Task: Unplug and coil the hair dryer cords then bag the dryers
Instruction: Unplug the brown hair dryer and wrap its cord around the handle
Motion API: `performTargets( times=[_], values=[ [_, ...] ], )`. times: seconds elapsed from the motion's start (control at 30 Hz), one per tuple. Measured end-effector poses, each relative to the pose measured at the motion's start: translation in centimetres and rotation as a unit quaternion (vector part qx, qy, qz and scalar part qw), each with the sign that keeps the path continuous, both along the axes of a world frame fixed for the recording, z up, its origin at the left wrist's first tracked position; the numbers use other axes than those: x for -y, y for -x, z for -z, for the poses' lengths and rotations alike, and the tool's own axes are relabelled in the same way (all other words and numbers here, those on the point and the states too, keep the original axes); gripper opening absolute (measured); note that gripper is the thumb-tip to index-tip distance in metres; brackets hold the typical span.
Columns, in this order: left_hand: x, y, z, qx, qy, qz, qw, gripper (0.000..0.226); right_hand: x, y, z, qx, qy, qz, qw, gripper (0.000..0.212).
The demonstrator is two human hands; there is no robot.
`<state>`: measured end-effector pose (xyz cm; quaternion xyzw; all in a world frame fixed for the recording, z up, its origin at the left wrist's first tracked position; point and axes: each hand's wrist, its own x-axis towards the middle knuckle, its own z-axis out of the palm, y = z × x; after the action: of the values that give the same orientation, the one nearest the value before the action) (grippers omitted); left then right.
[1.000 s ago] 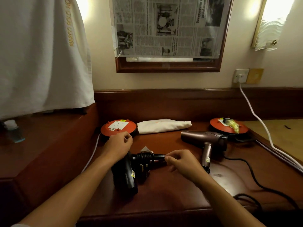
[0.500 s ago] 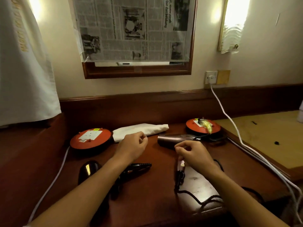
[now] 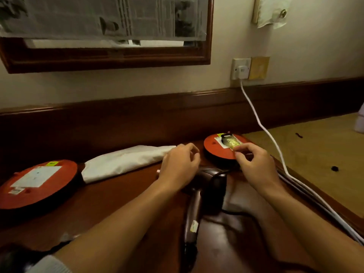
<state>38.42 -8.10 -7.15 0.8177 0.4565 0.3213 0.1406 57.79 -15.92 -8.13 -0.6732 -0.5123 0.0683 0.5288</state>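
A brown hair dryer (image 3: pixel 211 183) lies on the wooden desk (image 3: pixel 118 203) with its handle pointing toward me. Its black cord (image 3: pixel 239 213) loops beside my right forearm. A black plug with a yellow tag (image 3: pixel 228 140) sits in the right orange cable reel (image 3: pixel 213 152). My right hand (image 3: pixel 256 166) is at the reel's near edge, thumb and forefinger bent close to the plug, with nothing visibly held. Above the dryer's barrel hovers my left hand (image 3: pixel 180 164), fingers loosely curled and empty. The black hair dryer (image 3: pixel 11 257) is a dark blur at the bottom left corner.
A folded white cloth bag (image 3: pixel 126 162) lies against the back ledge, between the right reel and a second orange reel (image 3: pixel 37 182) on the left. A white cable (image 3: pixel 262 127) runs from the wall socket (image 3: pixel 241 68) down past the desk's right edge.
The view has swung right and closer. Both hands left the black dryer and moved over the brown one. My right hand has gone forward to the plug on the right reel.
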Motion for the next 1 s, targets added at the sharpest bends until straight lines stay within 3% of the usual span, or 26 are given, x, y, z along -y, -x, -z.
performTargets(
  times=[0.2,0.47,0.7,0.87,1.0],
  values=[
    [-4.8,-8.7,0.3,-0.061,0.008,0.038,0.997,0.029,-6.1,-7.8,1.0,0.059,0.033,0.052,0.996,0.018],
    [-11.3,-15.2,0.8,-0.123,0.084,0.047,0.988,0.042,-12.5,-11.8,3.3,0.162,0.169,-0.012,0.972,0.035],
    [-14.0,-16.4,0.6,-0.307,0.020,0.099,0.946,0.064,-14.8,-13.0,3.2,0.277,0.235,-0.023,0.932,0.037],
    [-14.8,-16.5,0.3,-0.337,-0.008,0.109,0.935,0.063,-15.3,-12.7,2.2,0.321,0.286,-0.031,0.902,0.037],
    [-13.9,-17.2,-0.6,-0.328,0.033,0.071,0.942,0.049,-15.8,-12.2,0.8,0.349,0.317,-0.036,0.881,0.035]
  ],
)
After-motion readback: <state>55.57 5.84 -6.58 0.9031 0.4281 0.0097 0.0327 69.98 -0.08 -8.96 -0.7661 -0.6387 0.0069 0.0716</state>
